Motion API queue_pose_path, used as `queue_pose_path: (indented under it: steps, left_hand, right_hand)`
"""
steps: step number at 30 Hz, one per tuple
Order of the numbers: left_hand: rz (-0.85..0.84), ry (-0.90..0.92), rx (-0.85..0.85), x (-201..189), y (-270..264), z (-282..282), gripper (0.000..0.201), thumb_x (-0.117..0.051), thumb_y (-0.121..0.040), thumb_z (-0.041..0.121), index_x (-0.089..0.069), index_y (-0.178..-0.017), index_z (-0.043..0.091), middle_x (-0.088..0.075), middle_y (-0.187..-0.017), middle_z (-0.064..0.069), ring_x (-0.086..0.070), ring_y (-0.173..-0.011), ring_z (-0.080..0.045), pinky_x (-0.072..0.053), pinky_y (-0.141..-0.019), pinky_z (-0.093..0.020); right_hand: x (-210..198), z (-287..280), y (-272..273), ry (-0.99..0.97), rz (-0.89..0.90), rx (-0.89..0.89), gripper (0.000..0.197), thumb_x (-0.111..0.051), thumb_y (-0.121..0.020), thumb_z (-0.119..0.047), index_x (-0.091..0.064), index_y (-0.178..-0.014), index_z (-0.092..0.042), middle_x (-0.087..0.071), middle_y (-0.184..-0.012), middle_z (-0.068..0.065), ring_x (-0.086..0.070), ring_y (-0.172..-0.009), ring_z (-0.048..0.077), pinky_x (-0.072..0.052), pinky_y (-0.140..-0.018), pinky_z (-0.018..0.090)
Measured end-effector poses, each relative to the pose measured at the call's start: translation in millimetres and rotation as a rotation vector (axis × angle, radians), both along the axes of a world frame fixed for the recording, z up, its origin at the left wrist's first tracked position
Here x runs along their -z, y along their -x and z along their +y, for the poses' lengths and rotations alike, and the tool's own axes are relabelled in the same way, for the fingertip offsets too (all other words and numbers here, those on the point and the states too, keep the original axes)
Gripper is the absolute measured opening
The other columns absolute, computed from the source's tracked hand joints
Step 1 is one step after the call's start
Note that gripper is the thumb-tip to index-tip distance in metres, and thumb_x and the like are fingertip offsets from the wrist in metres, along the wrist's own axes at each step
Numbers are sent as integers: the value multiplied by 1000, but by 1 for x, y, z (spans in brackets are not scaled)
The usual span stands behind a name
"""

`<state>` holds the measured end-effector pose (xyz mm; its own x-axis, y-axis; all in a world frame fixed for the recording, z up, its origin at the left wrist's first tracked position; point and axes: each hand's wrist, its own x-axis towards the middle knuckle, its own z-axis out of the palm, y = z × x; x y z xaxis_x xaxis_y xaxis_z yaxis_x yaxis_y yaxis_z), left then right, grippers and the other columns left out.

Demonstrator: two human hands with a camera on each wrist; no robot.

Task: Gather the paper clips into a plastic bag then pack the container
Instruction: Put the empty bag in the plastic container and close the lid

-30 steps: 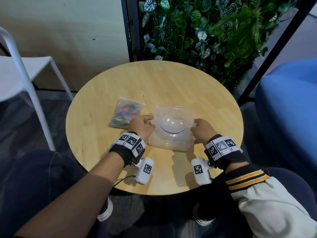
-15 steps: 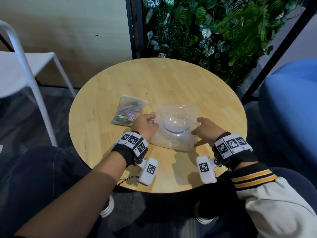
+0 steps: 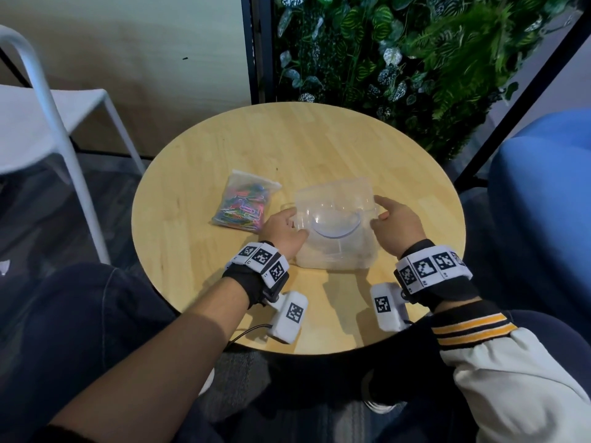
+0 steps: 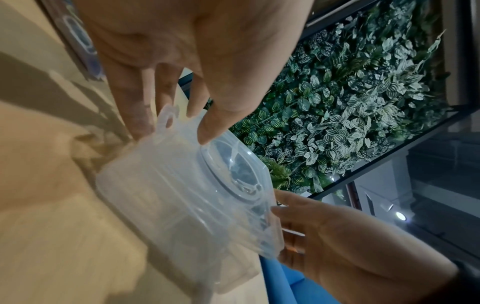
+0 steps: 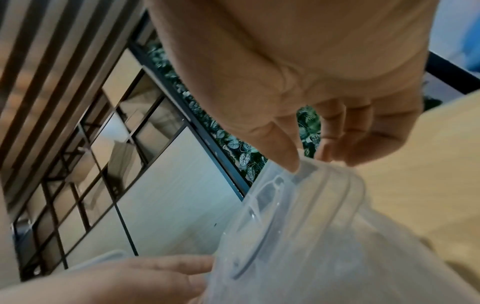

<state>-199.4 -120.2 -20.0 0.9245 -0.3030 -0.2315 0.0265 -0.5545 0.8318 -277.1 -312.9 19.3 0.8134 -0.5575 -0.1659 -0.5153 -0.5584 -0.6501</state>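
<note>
A clear plastic container point(image 3: 332, 259) stands on the round wooden table point(image 3: 319, 139) in front of me. Its clear lid point(image 3: 334, 199) is raised off the box and tilted toward me. My left hand point(image 3: 284, 228) pinches the lid's left edge near a small tab, thumb on top point(image 4: 176, 131). My right hand point(image 3: 393, 222) pinches the lid's right edge point(image 5: 309, 162). A clear plastic bag point(image 3: 244, 203) of colourful paper clips lies flat on the table just left of the container, untouched.
A white chair point(image 3: 48, 123) stands to the left of the table. A blue seat point(image 3: 543, 203) is on the right. A wall of green plants point(image 3: 415, 59) rises behind the table's far edge. My knees sit under the near edge.
The lid has come up off the container and tilted toward me. My right hand has shifted from the box's side to the lid's right edge; the left hand stays at the left edge.
</note>
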Motion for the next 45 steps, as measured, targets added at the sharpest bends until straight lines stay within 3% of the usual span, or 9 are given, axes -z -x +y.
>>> queue_pose_path:
  steps: [4, 7, 9, 12, 16, 26, 35, 40, 45]
  left_hand:
    - [12, 52, -29, 3, -2, -3, 57, -69, -85, 12, -53, -139, 18, -58, -115, 1, -56, -112, -18, -45, -98, -28]
    - [38, 65, -12, 4, -2, -1, 56, -73, -82, 10, -57, -134, 25, -59, -115, 1, -59, -106, -18, -50, -96, -32]
    - [16, 47, 11, 4, 1, -2, 58, -75, -80, 13, -58, -133, 26, -60, -124, -2, -60, -109, -20, -51, -98, -38]
    - [20, 50, -39, 3, 0, -3, 74, -77, -79, 23, -43, -145, 20, -61, -123, -4, -60, -106, -20, -49, -95, -32]
    - [85, 82, -41, 0, 2, -4, 68, -72, -83, 35, -46, -145, 21, -63, -129, -10, -63, -113, -24, -50, -101, -40]
    - [-31, 29, 23, 4, 1, -1, 68, -74, -85, 28, -45, -146, 20, -60, -126, -7, -60, -108, -21, -48, -95, -29]
    - [-103, -2, 33, 8, 1, -1, 58, -71, -88, 25, -52, -142, 16, -62, -129, -11, -61, -112, -22, -48, -99, -31]
    - [-135, -19, 74, 11, -9, 0, 57, -70, -89, 29, -52, -141, 17, -67, -106, -14, -64, -99, -25, -51, -94, -34]
    - [-101, 47, 96, 14, -12, 6, 59, -76, -84, 29, -56, -138, 17, -56, -79, 9, -55, -73, -6, -47, -81, -22]
  right_hand:
    - [5, -10, -1, -124, 22, 60, 43, -48, -93, -10, -55, -135, -16, -63, -87, 2, -63, -74, 24, -54, -76, 33]
    - [9, -11, -3, -17, 94, 24, 41, -45, -99, -23, -51, -139, -16, -59, -133, 11, -59, -114, 30, -45, -92, 31]
    - [10, -11, -5, 43, 81, 35, 42, -41, -101, -28, -50, -140, -16, -54, -140, 11, -54, -123, 32, -43, -96, 31]
    - [8, -10, -8, 19, 130, 41, 40, -41, -100, -26, -53, -136, -12, -59, -133, 14, -59, -114, 33, -48, -95, 37]
    - [11, -7, -9, -26, 260, 10, 31, -46, -97, -7, -60, -123, 3, -65, -113, 12, -60, -91, 24, -47, -70, 31]
    - [24, -2, -5, 257, 313, -27, 36, -35, -100, -15, -52, -130, -7, -34, -135, 20, -56, -103, 39, -42, -79, 35]
    - [27, -9, -2, 119, 239, 13, 47, -49, -92, -19, -51, -139, -23, -49, -137, 15, -66, -102, 35, -53, -95, 40]
    - [25, -9, -3, 40, 253, 20, 49, -50, -89, -17, -51, -137, -25, -63, -122, 15, -69, -95, 34, -58, -86, 43]
    - [19, -14, 0, -99, 254, 29, 53, -46, -90, -2, -46, -140, -18, -66, -116, 17, -73, -68, 29, -62, -69, 43]
